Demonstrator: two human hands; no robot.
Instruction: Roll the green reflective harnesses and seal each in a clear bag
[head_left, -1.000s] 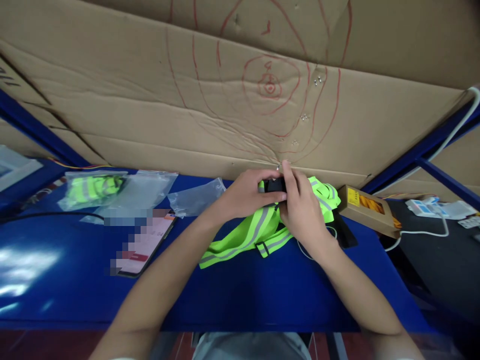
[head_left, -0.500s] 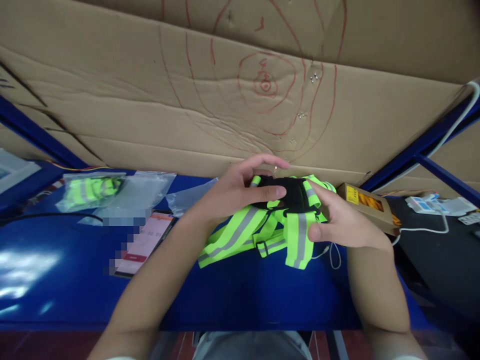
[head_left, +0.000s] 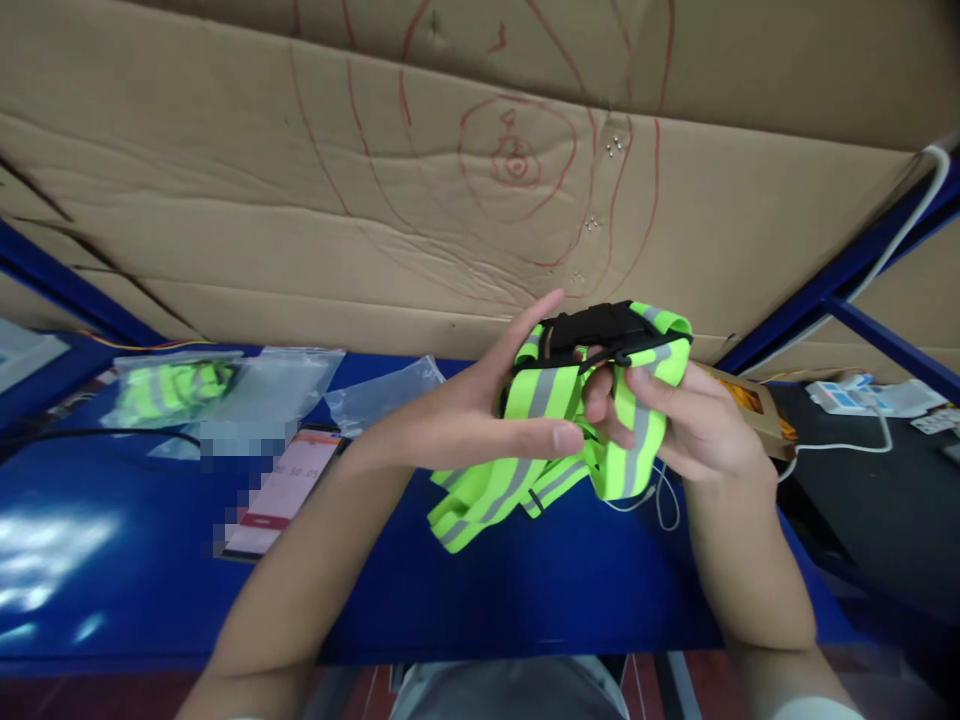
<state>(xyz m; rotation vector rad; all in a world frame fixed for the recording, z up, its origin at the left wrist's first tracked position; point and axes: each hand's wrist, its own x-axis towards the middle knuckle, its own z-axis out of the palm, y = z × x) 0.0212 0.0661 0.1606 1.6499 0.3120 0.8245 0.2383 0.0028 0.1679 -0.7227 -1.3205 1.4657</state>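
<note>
A neon yellow reflective strap vest (head_left: 541,440) with grey bands and a black plastic buckle (head_left: 592,328) on top is held bunched above the blue table (head_left: 525,590). My left hand (head_left: 480,415) grips its left side, thumb pressed across a strap and fingers stretched up behind the buckle. My right hand (head_left: 675,425) holds the right side, fingers curled around a folded strap. Loose strap ends hang down toward the table.
Clear plastic bags (head_left: 292,385) lie at the back left, one holding another folded vest (head_left: 174,388). A phone (head_left: 281,492) lies face up left of my arm. A yellow box (head_left: 757,415) and a white cable (head_left: 847,445) sit at right. A cardboard sheet (head_left: 375,200) stands behind.
Both hands have lifted the vest off the table and toward me. The buckle now sits on top, and my right hand moved from covering it to gripping the strap at right.
</note>
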